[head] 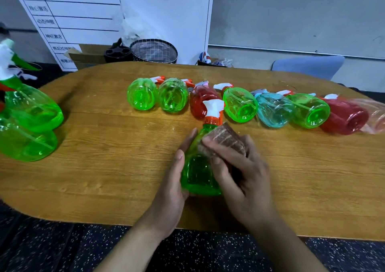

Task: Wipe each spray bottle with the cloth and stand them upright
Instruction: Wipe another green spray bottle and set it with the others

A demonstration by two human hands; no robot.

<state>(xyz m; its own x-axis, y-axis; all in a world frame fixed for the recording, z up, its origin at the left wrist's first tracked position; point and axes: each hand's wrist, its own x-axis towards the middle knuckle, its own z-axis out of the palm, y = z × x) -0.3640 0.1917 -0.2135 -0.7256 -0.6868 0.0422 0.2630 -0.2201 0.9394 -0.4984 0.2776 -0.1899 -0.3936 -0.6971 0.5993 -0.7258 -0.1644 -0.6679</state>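
A green spray bottle [198, 174] with an orange collar and white nozzle stands on the wooden table [104, 167] near its front edge. My left hand [177, 180] grips its left side. My right hand [243, 174] holds a folded brown cloth [224, 140] against the bottle's upper right shoulder. Behind them, several bottles lie on their sides in a row: green [142, 94], green [173, 96], red [201, 99], green [240, 105], blue [275, 110], green [308, 110], red [345, 117] and a pale pink one [377, 117].
Two green bottles [31, 109] [25, 144] stand upright at the table's left end. Beyond the far edge are a wire basket [154, 51], a cardboard box [87, 57], a white board with writing [68, 15] and a blue chair back [308, 65].
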